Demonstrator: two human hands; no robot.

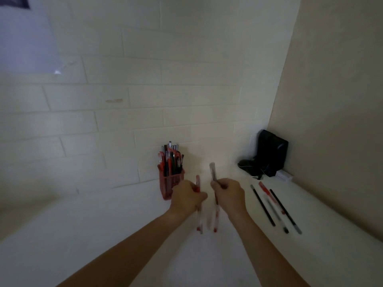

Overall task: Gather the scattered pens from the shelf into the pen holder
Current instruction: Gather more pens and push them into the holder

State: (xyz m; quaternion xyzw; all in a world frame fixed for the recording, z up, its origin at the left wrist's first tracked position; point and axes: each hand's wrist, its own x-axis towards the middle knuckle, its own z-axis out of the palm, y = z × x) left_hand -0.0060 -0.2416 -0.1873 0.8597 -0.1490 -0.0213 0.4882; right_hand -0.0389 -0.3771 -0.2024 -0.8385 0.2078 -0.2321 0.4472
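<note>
Smooth white shelf [103,235], red mesh pen holder [171,182].

Both forearms are bare, no sleeves; the hands [207,196] wear nothing.

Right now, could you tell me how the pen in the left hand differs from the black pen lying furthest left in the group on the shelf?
The pen in the left hand is clear with red ends; the black pen is dark along its length with a grey end. The first is gripped in the left hand and lifted off the shelf; the second lies flat, untouched, beside other loose pens. Both are slim sticks outside the pen holder.
</note>
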